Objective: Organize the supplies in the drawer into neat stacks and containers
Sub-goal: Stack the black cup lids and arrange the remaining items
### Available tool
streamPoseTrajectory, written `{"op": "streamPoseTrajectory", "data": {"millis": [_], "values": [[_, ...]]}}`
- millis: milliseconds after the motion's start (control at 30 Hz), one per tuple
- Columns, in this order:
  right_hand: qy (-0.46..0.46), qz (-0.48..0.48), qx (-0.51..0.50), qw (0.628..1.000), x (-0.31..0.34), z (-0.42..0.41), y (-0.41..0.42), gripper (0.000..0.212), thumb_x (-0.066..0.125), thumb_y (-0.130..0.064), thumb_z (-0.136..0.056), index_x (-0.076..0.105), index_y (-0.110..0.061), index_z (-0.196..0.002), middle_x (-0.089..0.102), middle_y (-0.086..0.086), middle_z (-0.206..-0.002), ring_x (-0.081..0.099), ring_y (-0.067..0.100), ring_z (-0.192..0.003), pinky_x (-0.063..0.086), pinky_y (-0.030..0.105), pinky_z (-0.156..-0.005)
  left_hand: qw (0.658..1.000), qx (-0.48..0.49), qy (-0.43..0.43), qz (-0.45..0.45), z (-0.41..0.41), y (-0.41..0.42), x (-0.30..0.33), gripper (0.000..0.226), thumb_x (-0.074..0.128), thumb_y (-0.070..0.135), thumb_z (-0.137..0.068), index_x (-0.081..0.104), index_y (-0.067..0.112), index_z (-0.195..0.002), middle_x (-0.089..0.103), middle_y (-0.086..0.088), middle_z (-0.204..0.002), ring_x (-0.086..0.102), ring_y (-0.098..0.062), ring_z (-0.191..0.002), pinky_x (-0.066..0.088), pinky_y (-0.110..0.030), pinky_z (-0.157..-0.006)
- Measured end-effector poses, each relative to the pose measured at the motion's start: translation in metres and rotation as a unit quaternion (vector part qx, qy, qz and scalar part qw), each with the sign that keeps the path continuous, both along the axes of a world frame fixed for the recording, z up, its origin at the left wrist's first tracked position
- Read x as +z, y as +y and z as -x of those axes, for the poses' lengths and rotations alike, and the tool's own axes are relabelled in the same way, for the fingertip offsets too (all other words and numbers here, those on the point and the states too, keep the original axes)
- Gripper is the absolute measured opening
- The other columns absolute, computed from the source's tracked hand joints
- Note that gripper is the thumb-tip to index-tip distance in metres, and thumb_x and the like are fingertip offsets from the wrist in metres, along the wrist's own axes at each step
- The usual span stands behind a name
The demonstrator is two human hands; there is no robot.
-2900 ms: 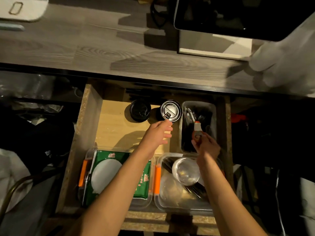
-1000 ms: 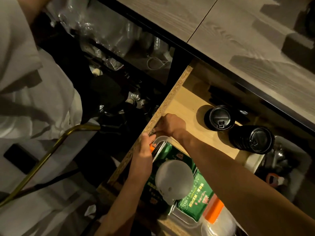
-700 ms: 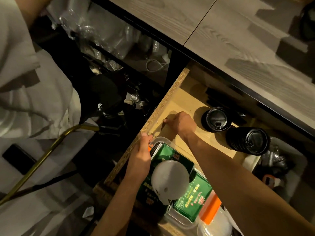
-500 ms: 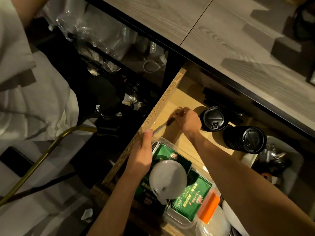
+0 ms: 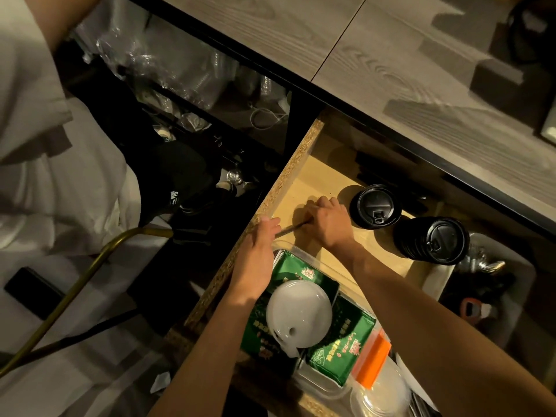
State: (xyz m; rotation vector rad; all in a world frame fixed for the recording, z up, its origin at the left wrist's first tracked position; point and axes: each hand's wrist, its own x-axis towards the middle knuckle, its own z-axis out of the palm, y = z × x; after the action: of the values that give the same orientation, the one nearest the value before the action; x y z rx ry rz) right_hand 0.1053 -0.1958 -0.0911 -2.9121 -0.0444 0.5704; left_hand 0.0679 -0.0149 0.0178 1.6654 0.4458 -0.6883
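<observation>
The open wooden drawer (image 5: 284,188) fills the middle of the view. My right hand (image 5: 329,224) is closed on one end of a thin dark rod (image 5: 290,228) above the drawer floor. The rod's other end runs under the fingers of my left hand (image 5: 257,257), which sits by the drawer's left wall. Below my hands a clear container (image 5: 337,270) holds green packets (image 5: 304,272) and a white round lid (image 5: 298,314). Two stacks of black cup lids (image 5: 376,206) (image 5: 433,240) stand to the right of my right hand.
A clear tub (image 5: 511,260) of metal utensils sits at the drawer's right, with an orange-handled tool (image 5: 469,308) inside. An orange clip (image 5: 373,356) and clear lids (image 5: 382,392) lie at the front. The grey countertop (image 5: 391,64) overhangs the back. A person in white (image 5: 45,176) stands left.
My view swung left from the drawer's centre. My right hand moved from the container's corner up the drawer floor, drawing the thin rod out along the left wall; my left hand followed slightly.
</observation>
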Motion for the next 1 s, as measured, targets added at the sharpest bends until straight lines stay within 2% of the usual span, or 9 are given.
{"op": "streamPoseTrajectory", "data": {"millis": [167,300,367,433,567,700,867,933,1000], "values": [[-0.012,-0.003,-0.052,0.999,0.023,0.012,-0.016,0.018,0.06,-0.032,-0.092,0.069,-0.018,-0.097,0.07,0.005,-0.096,0.051,0.027,-0.099,0.039,0.036,-0.081,1.0,-0.014,0.022,0.0,-0.005,-0.004,0.008,0.048,0.027,0.044,-0.107,0.06,0.017,-0.129,0.062,-0.003,-0.131,0.057,-0.015,-0.118,0.039,-0.016,-0.081],[-0.06,-0.116,-0.203,0.971,0.05,0.035,-0.023,0.009,0.067,-0.018,-0.09,0.072,-0.016,-0.097,0.073,0.005,-0.092,0.062,0.025,-0.09,0.051,0.038,-0.08,0.999,-0.036,0.007,-0.022,-0.008,-0.009,0.019,0.038,0.042,0.06,-0.084,0.062,0.034,-0.103,0.066,0.004,-0.121,0.059,-0.016,-0.117,0.044,-0.034,-0.098],[-0.067,-0.246,-0.329,0.909,0.071,0.048,-0.021,0.011,0.067,-0.011,-0.091,0.072,-0.01,-0.101,0.074,0.004,-0.091,0.067,0.02,-0.082,0.055,0.035,-0.077,0.998,-0.047,-0.018,-0.031,-0.009,-0.012,0.023,0.039,0.044,0.066,-0.075,0.063,0.036,-0.093,0.067,0.006,-0.11,0.061,-0.015,-0.107,0.044,-0.036,-0.098],[-0.086,-0.375,-0.443,0.81,0.098,0.06,-0.015,0.012,0.065,-0.008,-0.093,0.073,-0.007,-0.102,0.07,0.001,-0.082,0.063,0.013,-0.069,0.055,0.029,-0.066,0.996,-0.07,-0.039,-0.035,-0.011,-0.017,0.033,0.041,0.043,0.068,-0.076,0.064,0.034,-0.087,0.067,0.006,-0.104,0.063,-0.016,-0.103,0.045,-0.034,-0.093],[-0.141,-0.543,-0.525,0.64,0.145,0.08,0.0,0.013,0.064,-0.001,-0.091,0.074,-0.002,-0.099,0.063,0.001,-0.066,0.051,0.009,-0.053,0.044,0.02,-0.049,0.991,-0.127,-0.025,-0.03,-0.015,-0.035,0.055,0.06,0.042,0.073,-0.079,0.067,0.029,-0.11,0.067,0.005,-0.121,0.06,-0.017,-0.117,0.044,-0.042,-0.102],[-0.136,-0.607,-0.521,0.585,0.173,0.097,0.007,0.014,0.063,0.003,-0.089,0.075,-0.006,-0.089,0.059,0.005,-0.066,0.047,0.013,-0.054,0.04,0.022,-0.05,0.997,-0.058,-0.008,0.056,-0.02,-0.05,0.074,0.018,0.06,0.039,-0.098,0.069,0.025,-0.092,0.075,0.003,-0.1,0.071,-0.016,-0.1,0.051,-0.04,-0.098],[-0.14,-0.624,-0.543,0.544,0.197,0.122,0.0,0.017,0.064,0.007,-0.086,0.073,-0.005,-0.096,0.062,0.006,-0.068,0.052,0.014,-0.06,0.043,0.021,-0.054,0.995,-0.005,0.003,0.103,-0.021,-0.055,0.096,0.009,0.067,0.02,-0.095,0.071,0.013,-0.098,0.077,-0.002,-0.088,0.075,-0.017,-0.08,0.057,-0.029,-0.069],[-0.167,-0.647,-0.576,0.471,0.203,0.131,-0.005,0.024,0.062,0.007,-0.087,0.067,-0.006,-0.107,0.063,0.005,-0.071,0.054,0.011,-0.06,0.047,0.019,-0.057,0.995,-0.016,0.02,0.094,-0.019,-0.059,0.101,0.007,0.069,0.018,-0.093,0.071,0.011,-0.097,0.076,-0.006,-0.089,0.073,-0.017,-0.077,0.056,-0.029,-0.064],[-0.217,-0.683,-0.605,0.348,0.205,0.138,-0.01,0.023,0.059,0.004,-0.09,0.063,-0.007,-0.11,0.06,0.003,-0.069,0.055,0.007,-0.058,0.05,0.015,-0.057,0.992,-0.069,0.042,0.092,-0.014,-0.063,0.104,0.006,0.07,0.015,-0.091,0.07,0.01,-0.095,0.076,-0.007,-0.085,0.07,-0.016,-0.073,0.055,-0.028,-0.062]]}}
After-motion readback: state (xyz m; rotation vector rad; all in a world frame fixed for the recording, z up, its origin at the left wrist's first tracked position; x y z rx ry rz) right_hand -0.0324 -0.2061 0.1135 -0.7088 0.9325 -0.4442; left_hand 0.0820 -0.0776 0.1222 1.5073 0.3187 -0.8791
